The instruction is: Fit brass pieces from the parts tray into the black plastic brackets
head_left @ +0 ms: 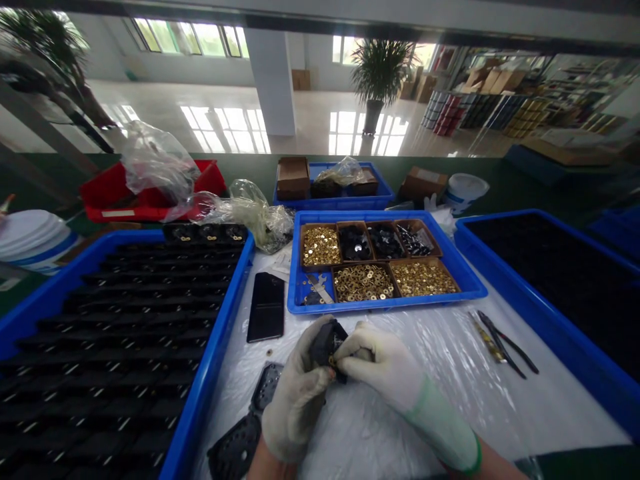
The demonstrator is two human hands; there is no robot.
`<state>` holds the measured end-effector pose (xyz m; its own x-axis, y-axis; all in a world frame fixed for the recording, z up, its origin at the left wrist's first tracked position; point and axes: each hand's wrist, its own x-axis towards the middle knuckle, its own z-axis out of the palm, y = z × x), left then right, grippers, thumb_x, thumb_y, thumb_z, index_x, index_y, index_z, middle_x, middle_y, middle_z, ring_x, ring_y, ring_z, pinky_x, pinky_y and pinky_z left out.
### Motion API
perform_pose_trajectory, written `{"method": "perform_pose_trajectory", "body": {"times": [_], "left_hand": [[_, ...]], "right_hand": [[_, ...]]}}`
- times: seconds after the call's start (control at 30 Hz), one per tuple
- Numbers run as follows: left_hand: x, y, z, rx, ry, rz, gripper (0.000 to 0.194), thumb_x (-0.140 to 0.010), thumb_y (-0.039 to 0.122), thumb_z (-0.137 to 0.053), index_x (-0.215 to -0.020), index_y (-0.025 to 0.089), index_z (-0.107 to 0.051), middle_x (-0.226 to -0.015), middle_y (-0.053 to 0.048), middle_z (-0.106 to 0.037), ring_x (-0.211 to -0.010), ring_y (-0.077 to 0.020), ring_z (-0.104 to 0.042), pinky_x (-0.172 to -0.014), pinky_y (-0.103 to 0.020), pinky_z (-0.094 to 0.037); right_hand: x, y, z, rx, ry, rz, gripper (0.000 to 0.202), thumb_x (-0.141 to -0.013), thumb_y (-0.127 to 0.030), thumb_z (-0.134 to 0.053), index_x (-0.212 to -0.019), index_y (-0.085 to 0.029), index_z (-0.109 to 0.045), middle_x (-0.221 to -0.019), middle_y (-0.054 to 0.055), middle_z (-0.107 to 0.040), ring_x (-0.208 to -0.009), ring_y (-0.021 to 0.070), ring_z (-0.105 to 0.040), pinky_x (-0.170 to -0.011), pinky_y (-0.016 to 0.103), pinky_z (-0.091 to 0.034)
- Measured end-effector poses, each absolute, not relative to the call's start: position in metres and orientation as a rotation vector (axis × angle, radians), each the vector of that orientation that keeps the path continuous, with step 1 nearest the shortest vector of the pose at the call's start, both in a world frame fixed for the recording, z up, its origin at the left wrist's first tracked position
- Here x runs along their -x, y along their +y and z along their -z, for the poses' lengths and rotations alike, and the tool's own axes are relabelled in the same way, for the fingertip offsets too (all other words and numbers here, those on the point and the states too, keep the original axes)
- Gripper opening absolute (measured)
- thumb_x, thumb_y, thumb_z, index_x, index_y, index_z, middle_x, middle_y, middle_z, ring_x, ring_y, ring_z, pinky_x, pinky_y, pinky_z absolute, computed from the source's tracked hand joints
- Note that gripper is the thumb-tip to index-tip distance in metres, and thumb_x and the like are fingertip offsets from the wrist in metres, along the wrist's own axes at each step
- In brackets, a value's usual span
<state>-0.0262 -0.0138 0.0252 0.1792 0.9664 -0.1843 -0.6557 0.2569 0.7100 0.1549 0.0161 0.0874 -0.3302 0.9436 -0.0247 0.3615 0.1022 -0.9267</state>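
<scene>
My gloved left hand (295, 400) is closed around a black plastic housing (324, 343), holding it just above the plastic-covered table. My gloved right hand (383, 363) pinches at the front of that housing, near a small brass-coloured part (331, 360). Whatever sits between the right fingertips is hidden or too small to make out. Beyond both hands is a blue tray (313, 309) with small boxes of brass washers (365, 283), brass nuts (425, 278), black parts (385, 241) and screws (415, 240). A small wrench (320, 288) lies in its front left corner.
On the left stands a blue tray (200, 373) filled with rows of black housings. A phone (266, 307) and two perforated black pieces (235, 445) lie beside it. Pliers (507, 343) and a screwdriver (487, 339) rest at right, near another blue tray (550, 313).
</scene>
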Motion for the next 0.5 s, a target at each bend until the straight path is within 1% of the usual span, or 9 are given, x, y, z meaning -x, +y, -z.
{"method": "perform_pose_trajectory", "body": {"times": [0.07, 0.13, 0.23, 0.33, 0.37, 0.43, 0.5], "left_hand": [[0.026, -0.014, -0.024, -0.557, 0.707, -1.225, 0.078, -0.071, 0.051, -0.106, -0.143, 0.033, -0.08, -0.133, -0.011, -0.082, -0.123, -0.0383, -0.074, -0.105, -0.046, -0.057], [0.025, -0.015, -0.023, -0.555, 0.717, -1.249, 0.077, -0.073, 0.053, -0.105, -0.143, 0.031, -0.08, -0.132, -0.012, -0.082, -0.124, -0.0372, -0.074, -0.105, -0.044, -0.058], [0.022, -0.015, -0.022, -0.509, 0.692, -1.285, 0.069, -0.083, 0.055, -0.098, -0.143, 0.028, -0.079, -0.128, -0.012, -0.083, -0.124, -0.0352, -0.074, -0.111, -0.046, -0.057], [0.02, -0.015, -0.024, -0.48, 0.671, -1.287, 0.063, -0.088, 0.055, -0.094, -0.143, 0.029, -0.079, -0.128, -0.011, -0.083, -0.129, -0.0349, -0.073, -0.117, -0.047, -0.056], [0.02, -0.015, -0.024, -0.481, 0.675, -1.287, 0.061, -0.088, 0.054, -0.094, -0.142, 0.03, -0.08, -0.129, -0.01, -0.083, -0.131, -0.0352, -0.072, -0.119, -0.048, -0.054], [0.02, -0.016, -0.025, -0.493, 0.679, -1.285, 0.061, -0.088, 0.052, -0.095, -0.143, 0.03, -0.079, -0.131, -0.01, -0.083, -0.137, -0.0363, -0.069, -0.124, -0.048, -0.052], [0.019, -0.016, -0.024, -0.507, 0.661, -1.285, 0.059, -0.091, 0.052, -0.092, -0.144, 0.03, -0.079, -0.134, -0.01, -0.083, -0.142, -0.0369, -0.067, -0.127, -0.049, -0.049]], "right_hand": [[-0.155, 0.016, -0.085, 1.279, -1.763, -1.208, 0.018, -0.084, -0.007, -0.078, -0.084, -0.024, -0.082, -0.077, -0.004, -0.064, -0.071, 0.0149, -0.063, -0.066, 0.027, -0.051], [-0.154, 0.014, -0.084, 1.276, -1.741, -1.162, 0.017, -0.085, -0.008, -0.076, -0.086, -0.024, -0.081, -0.076, -0.005, -0.062, -0.069, 0.0143, -0.061, -0.065, 0.026, -0.051], [-0.151, 0.006, -0.083, 1.223, -1.716, -0.991, 0.02, -0.093, -0.012, -0.069, -0.095, -0.026, -0.083, -0.083, -0.002, -0.066, -0.073, 0.0155, -0.065, -0.067, 0.028, -0.053], [-0.148, -0.003, -0.081, 1.135, -1.816, -0.776, 0.026, -0.099, -0.015, -0.065, -0.109, -0.028, -0.085, -0.09, 0.001, -0.07, -0.082, 0.0192, -0.07, -0.071, 0.032, -0.055], [-0.147, -0.006, -0.081, 1.125, -1.864, -0.703, 0.025, -0.1, -0.016, -0.064, -0.109, -0.028, -0.084, -0.09, 0.002, -0.07, -0.085, 0.021, -0.07, -0.073, 0.034, -0.055], [-0.146, -0.01, -0.079, 1.136, -1.938, -0.583, 0.02, -0.103, -0.02, -0.064, -0.102, -0.027, -0.082, -0.088, 0.003, -0.069, -0.087, 0.0236, -0.069, -0.074, 0.037, -0.053], [-0.146, -0.011, -0.079, 1.169, -1.95, -0.517, 0.02, -0.105, -0.022, -0.062, -0.096, -0.026, -0.079, -0.088, 0.005, -0.068, -0.087, 0.0245, -0.068, -0.075, 0.039, -0.053]]}}
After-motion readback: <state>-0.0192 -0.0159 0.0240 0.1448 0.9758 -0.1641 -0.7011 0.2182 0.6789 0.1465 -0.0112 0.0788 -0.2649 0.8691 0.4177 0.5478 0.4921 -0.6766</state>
